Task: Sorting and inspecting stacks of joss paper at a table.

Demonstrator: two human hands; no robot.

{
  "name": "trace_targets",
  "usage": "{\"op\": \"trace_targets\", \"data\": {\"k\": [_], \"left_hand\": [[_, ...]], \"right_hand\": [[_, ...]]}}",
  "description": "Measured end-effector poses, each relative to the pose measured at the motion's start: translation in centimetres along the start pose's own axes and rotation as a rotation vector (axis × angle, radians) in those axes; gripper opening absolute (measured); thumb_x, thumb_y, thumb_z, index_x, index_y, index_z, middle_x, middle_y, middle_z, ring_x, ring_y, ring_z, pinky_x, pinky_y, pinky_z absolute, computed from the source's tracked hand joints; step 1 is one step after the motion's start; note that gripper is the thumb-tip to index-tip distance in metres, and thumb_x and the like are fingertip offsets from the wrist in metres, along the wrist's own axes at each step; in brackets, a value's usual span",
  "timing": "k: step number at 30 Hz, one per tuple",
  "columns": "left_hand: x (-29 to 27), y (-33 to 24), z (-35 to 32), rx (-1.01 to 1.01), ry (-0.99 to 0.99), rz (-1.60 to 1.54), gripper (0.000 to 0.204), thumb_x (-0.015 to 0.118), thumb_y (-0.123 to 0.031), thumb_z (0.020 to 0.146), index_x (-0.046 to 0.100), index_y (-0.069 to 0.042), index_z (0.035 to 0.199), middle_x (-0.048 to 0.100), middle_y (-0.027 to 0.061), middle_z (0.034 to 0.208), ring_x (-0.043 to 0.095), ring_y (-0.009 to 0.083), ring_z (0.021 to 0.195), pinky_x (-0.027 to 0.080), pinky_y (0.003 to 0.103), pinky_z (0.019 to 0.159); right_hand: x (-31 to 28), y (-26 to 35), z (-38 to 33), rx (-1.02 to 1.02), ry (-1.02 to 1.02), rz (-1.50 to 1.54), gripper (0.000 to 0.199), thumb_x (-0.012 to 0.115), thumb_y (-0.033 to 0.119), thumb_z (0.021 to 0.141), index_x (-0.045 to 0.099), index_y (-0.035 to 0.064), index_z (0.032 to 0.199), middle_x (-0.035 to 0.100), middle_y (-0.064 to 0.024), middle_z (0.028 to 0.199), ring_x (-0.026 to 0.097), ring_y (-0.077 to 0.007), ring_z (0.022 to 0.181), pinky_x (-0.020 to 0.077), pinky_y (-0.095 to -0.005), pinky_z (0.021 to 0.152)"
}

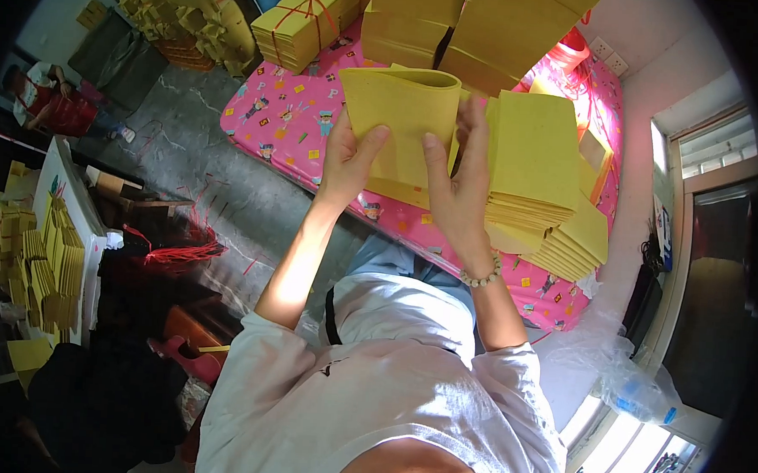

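Note:
Between my two hands is a wad of yellow paper (406, 111), its sheets bent over so that the right side forms a rounded fold. My left hand (349, 157) grips the wad's left edge, thumb on its front face and fingers behind. On the other side, my right hand (460, 172) presses its thumb to the front, while the raised fingers are slightly blurred beside the fold. Just right of that hand stands a stack of folded yellow paper (535, 150), with a fanned stack (575, 237) leaning next to it. A pink patterned mattress (296, 106) lies under everything.
A bundle tied with red string (297, 30) and tall yellow stacks (409, 22) stand at the mattress's far side. Red strings (188, 243) lie at the left, near a white table (92, 215) bearing paper stacks. Another person (55, 100) is at the far left. A window (713, 226) is at right.

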State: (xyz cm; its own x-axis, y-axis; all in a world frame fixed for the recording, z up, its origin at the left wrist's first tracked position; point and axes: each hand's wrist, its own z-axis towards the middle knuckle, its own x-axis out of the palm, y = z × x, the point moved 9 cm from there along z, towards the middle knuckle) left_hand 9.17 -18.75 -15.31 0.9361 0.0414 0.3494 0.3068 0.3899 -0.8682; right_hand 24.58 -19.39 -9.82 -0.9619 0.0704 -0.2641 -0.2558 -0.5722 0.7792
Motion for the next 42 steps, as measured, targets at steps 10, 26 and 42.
{"op": "trace_targets", "data": {"k": [10,26,42], "left_hand": [[2.4,-2.2,-1.2,-0.059,0.048,0.076,0.040,0.052,-0.004,0.095,0.040,0.000,0.133,0.056,0.0091,0.124,0.052,0.0141,0.114,0.042,0.029,0.097],[4.4,-1.5,1.5,-0.336,0.188,-0.054,0.036,0.060,-0.013,0.093,0.052,-0.001,0.126,0.063,0.0080,0.117,0.060,0.0132,0.105,0.048,0.029,0.089],[7.9,0.0,2.9,-0.542,0.263,-0.117,0.032,0.059,-0.014,0.093,0.055,0.000,0.122,0.064,0.0101,0.115,0.064,0.0170,0.101,0.053,0.030,0.085]], "right_hand": [[-0.4,-1.2,-1.0,0.255,0.074,0.296,0.025,0.055,0.014,0.096,0.049,-0.0037,0.113,0.064,-0.0087,0.092,0.059,-0.0098,0.080,0.0482,-0.0245,0.069],[-4.6,-1.4,5.6,0.412,0.133,0.173,0.028,0.055,0.025,0.096,0.057,-0.0032,0.094,0.065,-0.0059,0.079,0.063,-0.0083,0.072,0.0518,-0.0228,0.062],[-7.3,-2.3,7.3,0.492,0.324,0.084,0.042,0.056,0.038,0.093,0.062,-0.0023,0.105,0.067,-0.0065,0.086,0.066,-0.0114,0.068,0.0554,-0.0233,0.059]]}}
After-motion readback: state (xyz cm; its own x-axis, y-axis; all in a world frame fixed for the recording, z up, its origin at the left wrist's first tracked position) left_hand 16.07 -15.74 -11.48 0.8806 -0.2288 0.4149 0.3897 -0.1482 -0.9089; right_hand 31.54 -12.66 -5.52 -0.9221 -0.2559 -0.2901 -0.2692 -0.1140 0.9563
